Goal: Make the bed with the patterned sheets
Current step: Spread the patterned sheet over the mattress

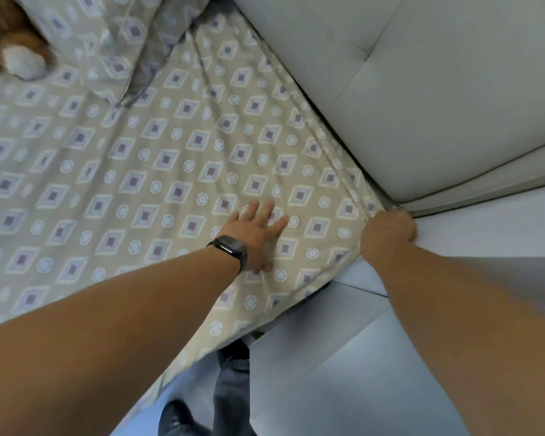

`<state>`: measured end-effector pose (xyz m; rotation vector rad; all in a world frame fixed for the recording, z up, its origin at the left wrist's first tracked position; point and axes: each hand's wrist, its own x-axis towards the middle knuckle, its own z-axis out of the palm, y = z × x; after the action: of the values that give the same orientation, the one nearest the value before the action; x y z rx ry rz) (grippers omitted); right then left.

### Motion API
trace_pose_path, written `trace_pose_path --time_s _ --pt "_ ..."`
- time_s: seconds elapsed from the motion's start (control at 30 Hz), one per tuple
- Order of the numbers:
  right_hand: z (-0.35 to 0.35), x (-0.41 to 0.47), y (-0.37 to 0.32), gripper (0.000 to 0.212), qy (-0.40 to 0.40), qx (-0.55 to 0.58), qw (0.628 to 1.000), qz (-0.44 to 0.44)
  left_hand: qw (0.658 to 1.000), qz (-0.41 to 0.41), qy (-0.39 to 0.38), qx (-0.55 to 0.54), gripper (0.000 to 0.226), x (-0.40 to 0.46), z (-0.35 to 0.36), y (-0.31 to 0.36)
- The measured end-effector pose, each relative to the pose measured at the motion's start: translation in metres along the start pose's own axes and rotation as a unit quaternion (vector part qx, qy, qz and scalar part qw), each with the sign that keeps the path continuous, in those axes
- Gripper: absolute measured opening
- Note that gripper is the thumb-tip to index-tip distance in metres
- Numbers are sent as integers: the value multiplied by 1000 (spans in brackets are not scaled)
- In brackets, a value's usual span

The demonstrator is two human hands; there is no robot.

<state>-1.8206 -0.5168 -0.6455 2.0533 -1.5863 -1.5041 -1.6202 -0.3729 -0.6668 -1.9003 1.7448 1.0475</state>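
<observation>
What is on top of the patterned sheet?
On the sheet lie a matching pillow, a furry orange-and-white thing at the far corner, and the left hand pressed flat. The right hand grips its corner. What lies beneath is covered.

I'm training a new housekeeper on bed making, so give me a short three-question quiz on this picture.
1. True or false: the left hand lies flat on the sheet.
2. Where does the right hand grip the sheet? A) at the corner beside the headboard B) beside the pillow
3. What is worn on the left wrist?

Key: 1 true; 2 A; 3 a watch.
</observation>
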Motion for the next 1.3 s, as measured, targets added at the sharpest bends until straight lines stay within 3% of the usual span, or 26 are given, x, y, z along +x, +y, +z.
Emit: trace_pose_path --time_s 0.17,0.3,0.47,0.6,0.7,0.77,0.83,0.93,1.07,1.2,1.3 --pt "-10 20 -18 28 -82 -17 996 35 1000 17 -10 22 121 4 3 -12" --pt "-10 29 -5 20 -69 -15 996 60 999 21 1 30 128 12 12 -10" --pt "-16 32 -6 26 -67 -30 997 39 1000 21 1 15 132 12 13 -15" --pt "-42 19 -19 25 114 -11 991 -68 1000 11 22 12 133 10 20 -11" --pt "-54 14 -47 40 265 155 937 -167 1000 4 26 17 134 11 21 -9" --pt "-45 23 -56 57 251 270 904 -219 999 -3 25 23 135 12 22 -9" --pt "-22 39 -50 69 166 352 902 -187 999 -4 30 22 135 13 24 -9" --pt "19 52 -29 75 69 466 881 -39 999 -1 27 30 135 13 21 -9" --pt "17 39 -29 69 10 484 874 32 999 -7 25 27 135 10 22 -10" --pt "2 38 -19 49 -8 452 890 60 999 -8 36 24 135 8 21 -4" --pt "4 45 -12 34 49 436 893 98 999 0 27 19 134 7 21 -7"
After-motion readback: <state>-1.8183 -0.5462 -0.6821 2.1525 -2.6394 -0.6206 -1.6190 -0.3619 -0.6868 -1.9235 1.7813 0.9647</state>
